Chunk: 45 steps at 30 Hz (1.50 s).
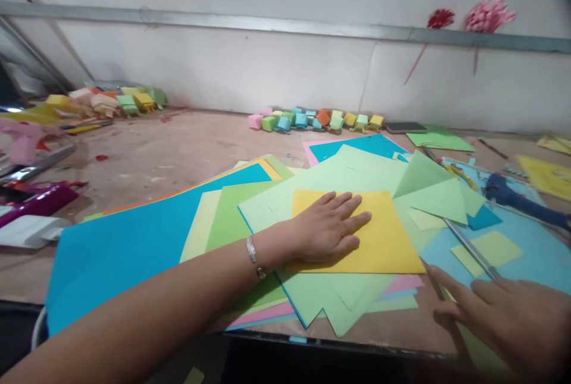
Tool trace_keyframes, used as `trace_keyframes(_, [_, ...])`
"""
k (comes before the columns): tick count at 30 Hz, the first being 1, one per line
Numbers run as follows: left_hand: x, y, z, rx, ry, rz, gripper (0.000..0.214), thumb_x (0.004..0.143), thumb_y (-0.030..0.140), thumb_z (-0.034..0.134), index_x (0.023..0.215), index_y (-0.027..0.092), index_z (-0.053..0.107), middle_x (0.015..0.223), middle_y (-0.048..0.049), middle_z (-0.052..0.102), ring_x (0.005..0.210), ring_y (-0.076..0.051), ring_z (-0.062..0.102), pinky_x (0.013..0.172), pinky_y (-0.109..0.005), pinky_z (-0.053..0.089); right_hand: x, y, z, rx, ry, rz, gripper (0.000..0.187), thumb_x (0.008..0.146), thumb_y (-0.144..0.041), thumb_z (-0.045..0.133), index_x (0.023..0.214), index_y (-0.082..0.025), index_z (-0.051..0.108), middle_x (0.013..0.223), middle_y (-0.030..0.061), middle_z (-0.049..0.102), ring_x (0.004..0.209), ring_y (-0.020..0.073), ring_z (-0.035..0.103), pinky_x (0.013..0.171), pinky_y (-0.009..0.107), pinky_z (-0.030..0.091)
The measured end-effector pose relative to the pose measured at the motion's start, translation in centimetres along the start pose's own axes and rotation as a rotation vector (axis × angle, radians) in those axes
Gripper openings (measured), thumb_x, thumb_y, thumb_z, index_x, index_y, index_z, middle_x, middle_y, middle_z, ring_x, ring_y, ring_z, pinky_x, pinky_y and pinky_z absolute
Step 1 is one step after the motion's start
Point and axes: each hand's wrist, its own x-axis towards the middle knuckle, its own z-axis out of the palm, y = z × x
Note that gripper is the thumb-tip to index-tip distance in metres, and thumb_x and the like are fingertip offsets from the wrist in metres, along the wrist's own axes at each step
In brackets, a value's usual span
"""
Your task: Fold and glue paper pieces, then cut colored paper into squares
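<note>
My left hand [332,226] lies flat, fingers spread, on a yellow sheet of paper [392,235]. Beneath that sheet is a stack of pale green paper [357,170], with some edges cut in notches. At the lower right is my right hand [513,318], slightly blurred. Its index finger reaches to the yellow sheet's near right corner, the thumb is apart from it, and nothing shows between them. The other fingers are partly hidden. A thin grey metal strip [473,248] runs from the pale green pieces to just behind this hand.
Large blue paper [129,253] spreads left across other coloured sheets. Small folded paper blocks [301,120] line the back, with more [127,101] at back left. A pink glue gun [27,137] stands left; dark-blue-handled scissors [521,197] lie right. Paper flowers [488,15] hang on the wall rail.
</note>
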Motion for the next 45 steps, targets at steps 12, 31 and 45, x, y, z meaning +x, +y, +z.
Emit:
trace_keyframes(12, [0.1,-0.4,-0.2,-0.13,-0.018,-0.044,0.061,0.1,0.045,0.032,0.155,0.022,0.022,0.164,-0.0106,0.008,0.151,-0.025,0.005,0.121,-0.047,0.006,9.8,-8.0,-1.0,-0.235,0.2,-0.367,0.02,0.067,-0.002,0.052,0.058,-0.017,0.063,0.054,0.006,0.053,0.049,0.0199,0.046,0.05,0.035,0.03])
trace_keyframes(31, [0.6,-1.3,0.5,-0.157,0.148,-0.242,0.052,0.099,0.03,0.036,0.147,0.012,0.038,0.16,-0.0146,0.026,0.148,-0.027,0.021,0.121,-0.042,0.016,11.0,-7.4,1.5,-0.304,0.227,-0.428,0.033,0.077,-0.003,0.052,0.105,-0.001,0.069,0.102,0.0248,0.072,0.093,0.0376,0.068,0.082,0.049,0.049])
trace_keyframes(45, [-1.1,-4.6,-4.5,-1.191,0.838,-0.225,0.069,0.091,0.07,0.036,0.1,0.012,0.073,0.099,-0.0134,0.076,0.103,-0.027,0.069,0.095,-0.041,0.051,15.2,1.4,-0.4,0.396,0.58,0.332,0.023,0.093,-0.032,0.048,0.094,-0.021,0.068,0.077,0.0052,0.071,0.066,0.0194,0.063,0.058,0.03,0.043])
